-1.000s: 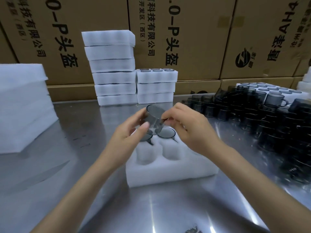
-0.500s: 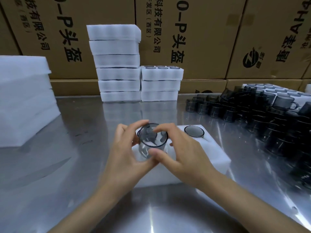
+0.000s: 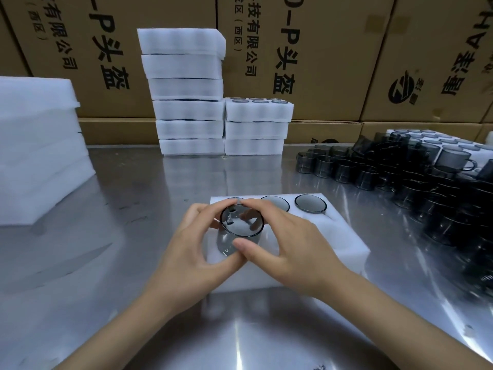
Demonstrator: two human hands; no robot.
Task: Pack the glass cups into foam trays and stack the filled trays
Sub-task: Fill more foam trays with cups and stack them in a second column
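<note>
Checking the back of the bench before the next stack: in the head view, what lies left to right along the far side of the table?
Loose foam pile → tall tray stack → short tray stack → loose dark glass cups.

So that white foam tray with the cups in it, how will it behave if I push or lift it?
The foam tray probably slides easily, since it sits on the shiny metal table. It looks light but fairly stiff: similar filled trays stack flat without sagging. Lift it level; the seated cups are glass.

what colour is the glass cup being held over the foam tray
Smoky grey, see-through glass cup, clearest in the head view.
</note>
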